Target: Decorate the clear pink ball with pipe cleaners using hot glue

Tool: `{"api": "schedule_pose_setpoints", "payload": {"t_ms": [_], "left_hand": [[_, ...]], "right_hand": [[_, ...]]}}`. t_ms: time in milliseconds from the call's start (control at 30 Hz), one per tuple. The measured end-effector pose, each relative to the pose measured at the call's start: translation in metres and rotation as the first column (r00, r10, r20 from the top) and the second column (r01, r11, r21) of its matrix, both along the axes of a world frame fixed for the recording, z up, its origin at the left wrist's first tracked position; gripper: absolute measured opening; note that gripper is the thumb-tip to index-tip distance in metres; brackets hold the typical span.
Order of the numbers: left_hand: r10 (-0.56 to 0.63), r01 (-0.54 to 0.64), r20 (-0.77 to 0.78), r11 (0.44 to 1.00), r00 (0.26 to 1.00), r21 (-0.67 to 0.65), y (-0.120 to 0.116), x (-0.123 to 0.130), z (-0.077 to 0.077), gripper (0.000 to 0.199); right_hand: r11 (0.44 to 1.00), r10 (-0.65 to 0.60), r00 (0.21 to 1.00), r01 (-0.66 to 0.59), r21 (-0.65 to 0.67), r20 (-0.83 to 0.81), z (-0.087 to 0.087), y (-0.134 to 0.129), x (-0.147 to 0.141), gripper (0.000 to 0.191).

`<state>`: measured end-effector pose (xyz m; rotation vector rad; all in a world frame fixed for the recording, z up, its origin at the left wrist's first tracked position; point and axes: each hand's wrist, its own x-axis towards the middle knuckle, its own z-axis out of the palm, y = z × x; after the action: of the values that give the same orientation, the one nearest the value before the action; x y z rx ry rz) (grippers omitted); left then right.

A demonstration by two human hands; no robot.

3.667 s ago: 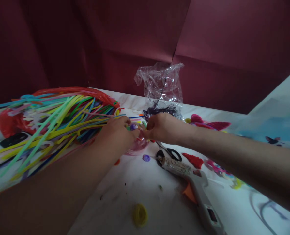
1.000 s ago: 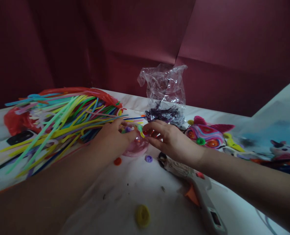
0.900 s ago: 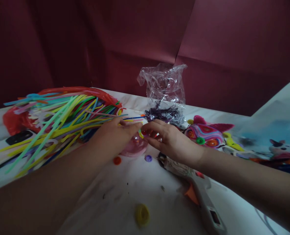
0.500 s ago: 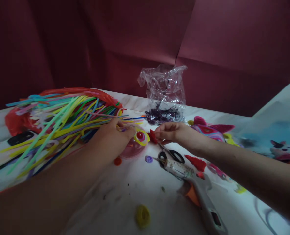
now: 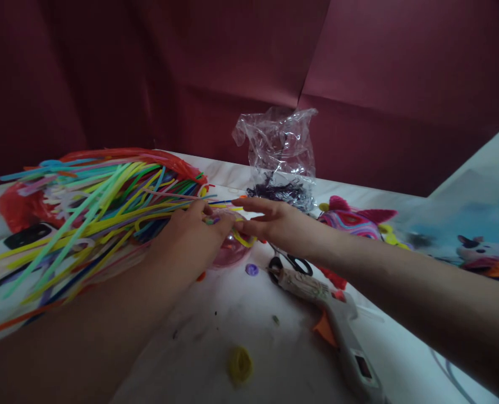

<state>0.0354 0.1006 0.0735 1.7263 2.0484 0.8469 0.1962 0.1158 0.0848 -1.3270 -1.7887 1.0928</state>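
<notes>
My left hand (image 5: pixel 196 227) is closed on the rim of a clear pink plastic ball (image 5: pixel 230 255), thumb and fingers at its top. A yellow-edged pipe-cleaner eye (image 5: pixel 245 241) is on the ball, largely covered. Reaching over from the right, my right hand (image 5: pixel 274 221) has its fingers apart, their tips at the eye. Below the ball lies a small purple coil (image 5: pixel 252 270). Black-handled scissors (image 5: pixel 300 264) are under my right wrist, beside a white glue gun (image 5: pixel 337 320). Part of a red fuzzy piece (image 5: pixel 334 278) shows below my right forearm.
Many colored pipe cleaners (image 5: pixel 101 207) spill from a red bag at left. Behind my hands stands a clear bag (image 5: pixel 280 151) with dark strands. At right are a pink-eared yarn craft (image 5: pixel 354 221) and an animal figure (image 5: pixel 480 252). A yellow coil (image 5: pixel 239 365) lies in front.
My right hand has moved left from the red fuzzy piece it had in its fingers onto the eye on the ball. My left hand stays on the ball. The view has shifted slightly.
</notes>
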Motion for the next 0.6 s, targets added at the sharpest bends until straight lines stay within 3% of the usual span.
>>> {"api": "schedule_pose_setpoints", "payload": {"t_ms": [100, 233, 400, 600], "left_hand": [[-0.071, 0.093, 0.19, 0.99, 0.979, -0.109, -0.006, 0.002, 0.01, 0.042], [-0.155, 0.193, 0.372, 0.979, 0.915, -0.067, -0.011, -0.003, 0.01, 0.029], [-0.093, 0.129, 0.417, 0.99, 0.904, -0.059, -0.011, -0.006, 0.002, 0.029], [-0.052, 0.083, 0.428, 0.995, 0.902, -0.054, -0.012, -0.003, 0.005, 0.029]], "right_hand": [[0.994, 0.057, 0.996, -0.063, -0.091, -0.068, -0.001, -0.003, -0.004, 0.029], [0.988, 0.037, 0.99, -0.057, -0.141, -0.137, -0.005, -0.005, -0.001, 0.029], [0.992, 0.033, 0.985, -0.053, -0.117, -0.167, -0.008, -0.004, 0.001, 0.021], [0.989, 0.069, 0.987, -0.087, -0.118, -0.145, -0.005, -0.003, 0.004, 0.023]]}}
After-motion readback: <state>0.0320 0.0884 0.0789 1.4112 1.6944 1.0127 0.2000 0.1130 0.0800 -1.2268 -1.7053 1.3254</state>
